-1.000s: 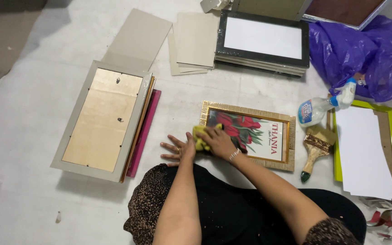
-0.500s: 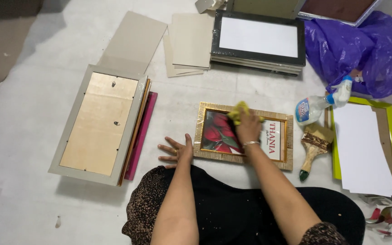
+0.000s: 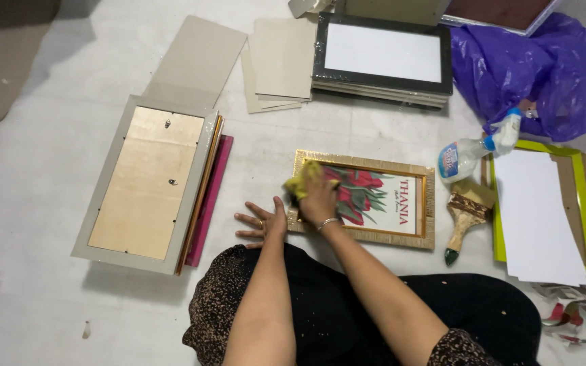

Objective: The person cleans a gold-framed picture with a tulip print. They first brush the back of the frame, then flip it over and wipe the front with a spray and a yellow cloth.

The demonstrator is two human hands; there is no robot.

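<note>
A gold picture frame (image 3: 364, 164) with a red flower print lies flat on the pale floor in front of me. My right hand (image 3: 318, 200) presses a yellow cloth (image 3: 302, 179) onto the glass near the frame's left end. My left hand (image 3: 262, 222) rests flat on the floor, fingers spread, just left of the frame's lower left corner.
A stack of frames lying face down (image 3: 147, 181) sits at the left. Cardboard sheets (image 3: 272, 61) and a black frame (image 3: 382, 57) lie at the back. A spray bottle (image 3: 473, 150), paintbrush (image 3: 461, 217), green frame with white paper (image 3: 544, 213) and purple bag (image 3: 530, 64) are at the right.
My right hand swept the yellow cloth across the glass toward the frame's middle, then back to the left end. My left hand has stayed flat on the floor.
</note>
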